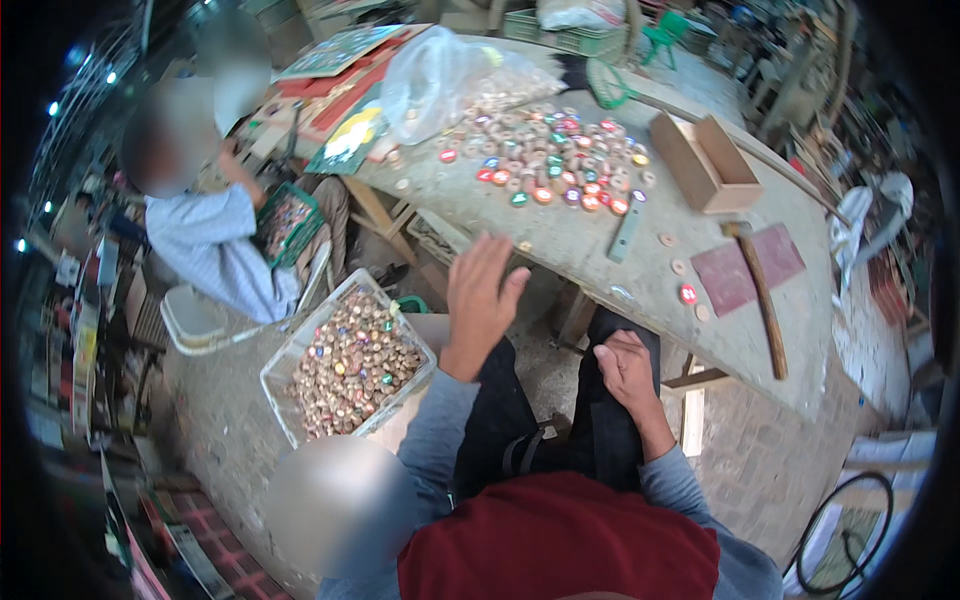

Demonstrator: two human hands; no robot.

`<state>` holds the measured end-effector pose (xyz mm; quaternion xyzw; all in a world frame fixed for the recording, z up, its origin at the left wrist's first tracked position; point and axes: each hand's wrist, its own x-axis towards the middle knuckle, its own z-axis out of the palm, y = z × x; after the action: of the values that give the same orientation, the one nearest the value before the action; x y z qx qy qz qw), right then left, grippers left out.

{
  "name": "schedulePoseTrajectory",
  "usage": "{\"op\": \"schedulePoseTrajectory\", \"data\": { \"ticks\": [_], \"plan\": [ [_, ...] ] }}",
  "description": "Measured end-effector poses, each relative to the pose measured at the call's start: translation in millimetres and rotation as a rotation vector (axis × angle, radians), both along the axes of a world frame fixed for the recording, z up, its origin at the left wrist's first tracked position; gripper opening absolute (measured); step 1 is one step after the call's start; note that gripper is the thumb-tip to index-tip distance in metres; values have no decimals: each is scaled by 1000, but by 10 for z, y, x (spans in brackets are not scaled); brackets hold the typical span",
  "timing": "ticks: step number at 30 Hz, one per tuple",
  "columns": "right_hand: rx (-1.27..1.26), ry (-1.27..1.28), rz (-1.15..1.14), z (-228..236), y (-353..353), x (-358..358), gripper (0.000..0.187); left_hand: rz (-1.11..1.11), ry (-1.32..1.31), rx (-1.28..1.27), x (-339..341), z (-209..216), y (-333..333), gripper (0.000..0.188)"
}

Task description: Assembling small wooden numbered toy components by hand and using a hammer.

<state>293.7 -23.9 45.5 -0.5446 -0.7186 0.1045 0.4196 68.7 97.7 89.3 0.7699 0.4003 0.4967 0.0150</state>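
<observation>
My left hand (481,305) is raised in front of the table's near edge, fingers stretched out and slightly apart, with nothing seen in it. The white crate (277,399) full of small round wooden pieces (360,365) stands to its lower left. On my right thigh rests my right hand (628,370), its fingers curled in; whether anything is inside is hidden. Across the worktable (570,255) lies a heap of round wooden discs (560,160), some with red, blue, green or yellow faces. A few loose discs (687,293) lie nearer the right side.
A hammer (765,300) with a wooden handle lies over a dark red sheet (735,270). Behind are an open wooden box (690,170), a grey-green strip (628,228) and a clear plastic bag (425,85). At left, a seated person (215,230) has a green basket (290,222).
</observation>
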Motion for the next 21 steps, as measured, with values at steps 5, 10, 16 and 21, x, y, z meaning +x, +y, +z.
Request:
{"op": "schedulePoseTrajectory", "data": {
  "ticks": [5,10,16,21],
  "plan": [
    [11,15,-31,58,-24,-5,33,-49,286,-87,190,133,-364,40],
    [-37,74,-83,106,-76,-15,14,-398,158,-355,320,-194,-814,24],
    [-1,268,-27,-97,-118,124,12,-245,-172,-780,446,-1573,-1366,12],
    [-15,112,80,-196,-165,301,16,-198,200,-829,489,-1724,-1612,22]
  ]
}}
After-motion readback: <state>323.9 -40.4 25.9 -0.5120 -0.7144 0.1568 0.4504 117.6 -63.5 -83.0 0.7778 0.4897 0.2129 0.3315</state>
